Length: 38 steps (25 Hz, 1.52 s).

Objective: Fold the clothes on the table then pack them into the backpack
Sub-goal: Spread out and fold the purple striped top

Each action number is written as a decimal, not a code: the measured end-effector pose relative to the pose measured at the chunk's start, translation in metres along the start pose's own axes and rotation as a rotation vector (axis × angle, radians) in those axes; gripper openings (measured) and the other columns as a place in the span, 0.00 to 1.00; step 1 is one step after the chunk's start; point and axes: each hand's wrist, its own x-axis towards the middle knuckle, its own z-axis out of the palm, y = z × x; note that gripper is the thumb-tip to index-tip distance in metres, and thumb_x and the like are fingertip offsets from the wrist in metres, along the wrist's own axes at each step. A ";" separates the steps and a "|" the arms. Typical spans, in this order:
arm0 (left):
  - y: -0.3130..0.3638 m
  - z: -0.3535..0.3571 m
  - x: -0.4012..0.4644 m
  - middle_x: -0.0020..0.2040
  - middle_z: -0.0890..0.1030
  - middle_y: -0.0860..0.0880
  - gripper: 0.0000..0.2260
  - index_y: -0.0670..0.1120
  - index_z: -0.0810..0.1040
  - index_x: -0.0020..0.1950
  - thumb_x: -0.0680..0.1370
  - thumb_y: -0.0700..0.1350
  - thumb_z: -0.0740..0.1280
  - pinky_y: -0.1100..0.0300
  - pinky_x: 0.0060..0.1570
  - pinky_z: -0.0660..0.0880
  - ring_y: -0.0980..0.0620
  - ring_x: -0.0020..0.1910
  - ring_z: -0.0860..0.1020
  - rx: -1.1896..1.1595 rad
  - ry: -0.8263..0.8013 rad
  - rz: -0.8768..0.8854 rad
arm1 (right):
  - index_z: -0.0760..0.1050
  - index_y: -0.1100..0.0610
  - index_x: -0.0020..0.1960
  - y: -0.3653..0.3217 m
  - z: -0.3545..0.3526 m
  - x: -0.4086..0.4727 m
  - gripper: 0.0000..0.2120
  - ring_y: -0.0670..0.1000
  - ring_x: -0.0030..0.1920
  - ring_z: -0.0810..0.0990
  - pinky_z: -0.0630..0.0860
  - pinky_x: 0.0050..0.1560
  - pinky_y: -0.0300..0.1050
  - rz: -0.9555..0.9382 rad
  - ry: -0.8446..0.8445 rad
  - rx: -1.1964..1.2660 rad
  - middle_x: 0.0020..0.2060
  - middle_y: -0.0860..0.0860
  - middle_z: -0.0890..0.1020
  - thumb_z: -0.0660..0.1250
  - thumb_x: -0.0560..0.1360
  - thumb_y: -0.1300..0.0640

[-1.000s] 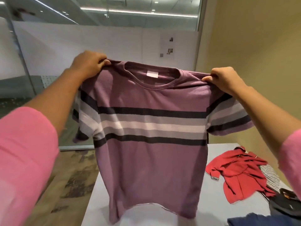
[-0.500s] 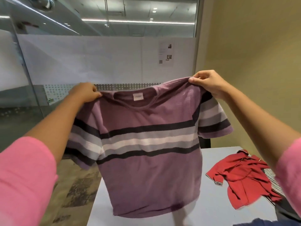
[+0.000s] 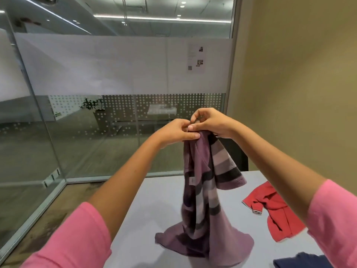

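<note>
I pinch the soft, light striped shirt (image 3: 204,190) at its shoulders, left hand (image 3: 173,132) and right hand (image 3: 210,122) together; hem drapes on the table (image 3: 154,200).

Pale grey table (image 3: 158,207) with purple striped shirt's hem (image 3: 228,246), red garment (image 3: 278,211), navy garment (image 3: 301,262)

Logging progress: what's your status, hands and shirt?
Left hand and right hand pinch purple striped knit T-shirt together, hem on white table. Red shirt beside, apart.
</note>
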 end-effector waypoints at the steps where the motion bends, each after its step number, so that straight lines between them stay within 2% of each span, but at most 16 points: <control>1: -0.005 0.004 0.003 0.38 0.70 0.47 0.10 0.43 0.77 0.44 0.74 0.49 0.72 0.55 0.40 0.67 0.50 0.39 0.69 0.030 0.009 -0.012 | 0.75 0.60 0.47 0.005 0.000 -0.003 0.09 0.53 0.41 0.79 0.77 0.41 0.41 0.030 -0.019 0.018 0.40 0.59 0.80 0.74 0.70 0.65; 4: -0.010 0.009 0.004 0.35 0.66 0.46 0.14 0.39 0.77 0.42 0.75 0.50 0.71 0.58 0.35 0.60 0.52 0.34 0.63 0.101 -0.025 -0.062 | 0.74 0.61 0.50 0.019 -0.003 -0.015 0.09 0.52 0.43 0.80 0.77 0.43 0.40 0.062 -0.032 0.074 0.40 0.56 0.81 0.72 0.72 0.65; 7: -0.008 0.014 0.002 0.36 0.70 0.47 0.14 0.40 0.80 0.44 0.76 0.51 0.70 0.59 0.35 0.61 0.52 0.36 0.65 0.109 -0.058 -0.062 | 0.74 0.59 0.53 0.033 -0.009 -0.027 0.14 0.50 0.42 0.80 0.77 0.44 0.40 0.120 -0.102 0.070 0.41 0.54 0.82 0.74 0.70 0.63; 10: -0.011 0.015 -0.002 0.42 0.78 0.45 0.17 0.34 0.79 0.51 0.77 0.50 0.69 0.57 0.45 0.69 0.50 0.41 0.73 -0.023 -0.071 -0.098 | 0.77 0.56 0.51 0.044 -0.015 -0.039 0.15 0.51 0.46 0.82 0.80 0.49 0.44 0.246 -0.242 -0.282 0.44 0.51 0.83 0.77 0.67 0.61; 13: -0.014 0.016 -0.009 0.41 0.79 0.45 0.15 0.34 0.78 0.47 0.77 0.48 0.68 0.59 0.44 0.71 0.50 0.40 0.76 -0.037 -0.098 -0.155 | 0.80 0.51 0.44 0.053 -0.015 -0.046 0.07 0.51 0.47 0.80 0.77 0.46 0.39 0.401 -0.358 -0.639 0.42 0.47 0.83 0.76 0.69 0.57; 15: -0.014 0.016 -0.014 0.40 0.80 0.48 0.12 0.38 0.79 0.45 0.78 0.47 0.67 0.61 0.43 0.71 0.52 0.39 0.76 -0.044 -0.107 -0.151 | 0.81 0.52 0.44 0.064 -0.008 -0.044 0.04 0.51 0.47 0.80 0.74 0.44 0.41 0.381 -0.190 -0.669 0.42 0.48 0.83 0.74 0.70 0.54; 17: -0.016 0.015 -0.020 0.41 0.80 0.48 0.11 0.40 0.79 0.46 0.79 0.48 0.65 0.60 0.43 0.71 0.53 0.39 0.76 -0.070 -0.045 -0.118 | 0.81 0.54 0.49 0.084 0.006 -0.041 0.07 0.52 0.46 0.80 0.74 0.44 0.44 0.248 0.250 -0.675 0.44 0.50 0.83 0.71 0.72 0.53; 19: -0.019 0.014 -0.026 0.44 0.80 0.51 0.10 0.45 0.80 0.48 0.80 0.50 0.63 0.60 0.45 0.71 0.55 0.42 0.76 -0.101 0.054 -0.086 | 0.76 0.56 0.53 0.107 0.031 -0.046 0.08 0.53 0.44 0.79 0.76 0.47 0.48 0.241 0.577 -0.465 0.45 0.53 0.81 0.67 0.75 0.55; 20: -0.022 0.013 -0.029 0.45 0.80 0.52 0.10 0.47 0.80 0.49 0.80 0.50 0.62 0.60 0.46 0.71 0.56 0.43 0.76 -0.123 0.093 -0.073 | 0.74 0.58 0.51 0.117 0.046 -0.050 0.07 0.52 0.42 0.78 0.76 0.47 0.50 0.308 0.590 -0.310 0.43 0.54 0.80 0.66 0.76 0.55; 22: -0.027 0.010 -0.035 0.44 0.80 0.53 0.09 0.51 0.78 0.48 0.81 0.51 0.60 0.60 0.46 0.71 0.57 0.42 0.76 -0.170 0.133 -0.060 | 0.74 0.60 0.46 0.140 0.075 -0.059 0.11 0.50 0.42 0.78 0.75 0.48 0.50 0.497 0.363 -0.089 0.42 0.55 0.80 0.62 0.79 0.53; 25: -0.038 0.005 -0.042 0.44 0.79 0.52 0.08 0.52 0.77 0.48 0.82 0.50 0.59 0.60 0.45 0.71 0.56 0.41 0.75 -0.225 0.132 -0.070 | 0.76 0.57 0.58 0.168 0.109 -0.076 0.20 0.51 0.56 0.77 0.71 0.59 0.50 0.651 -0.111 0.142 0.52 0.50 0.81 0.57 0.80 0.43; 28: -0.046 -0.003 -0.049 0.44 0.79 0.53 0.08 0.50 0.77 0.49 0.82 0.48 0.60 0.62 0.45 0.71 0.57 0.41 0.76 -0.248 0.141 -0.064 | 0.74 0.54 0.64 0.182 0.126 -0.081 0.20 0.51 0.61 0.76 0.69 0.64 0.50 0.640 -0.282 0.343 0.59 0.49 0.79 0.59 0.80 0.43; 32: -0.057 -0.022 -0.056 0.43 0.79 0.53 0.07 0.50 0.78 0.48 0.81 0.48 0.62 0.63 0.45 0.70 0.58 0.41 0.75 -0.244 0.194 -0.079 | 0.77 0.59 0.61 0.182 0.124 -0.081 0.16 0.57 0.61 0.76 0.72 0.65 0.53 0.549 -0.366 0.364 0.58 0.55 0.80 0.64 0.78 0.50; 35: -0.071 -0.036 -0.064 0.42 0.79 0.55 0.08 0.53 0.79 0.46 0.81 0.49 0.62 0.61 0.44 0.70 0.57 0.41 0.75 -0.223 0.263 -0.126 | 0.79 0.57 0.58 0.183 0.110 -0.086 0.20 0.53 0.54 0.80 0.78 0.53 0.44 0.584 -0.405 0.400 0.53 0.53 0.82 0.65 0.76 0.43; 37: -0.080 -0.042 -0.070 0.41 0.78 0.54 0.08 0.53 0.78 0.46 0.81 0.50 0.61 0.61 0.42 0.69 0.57 0.39 0.74 -0.252 0.311 -0.157 | 0.76 0.56 0.46 0.181 0.101 -0.093 0.23 0.46 0.36 0.73 0.66 0.36 0.36 0.664 -0.529 0.388 0.38 0.50 0.77 0.68 0.70 0.35; 38: -0.083 -0.044 -0.073 0.40 0.78 0.54 0.08 0.53 0.78 0.46 0.81 0.50 0.61 0.61 0.41 0.69 0.56 0.39 0.74 -0.269 0.330 -0.170 | 0.75 0.55 0.42 0.184 0.098 -0.096 0.23 0.46 0.33 0.67 0.60 0.34 0.37 0.670 -0.589 0.370 0.35 0.50 0.73 0.70 0.68 0.34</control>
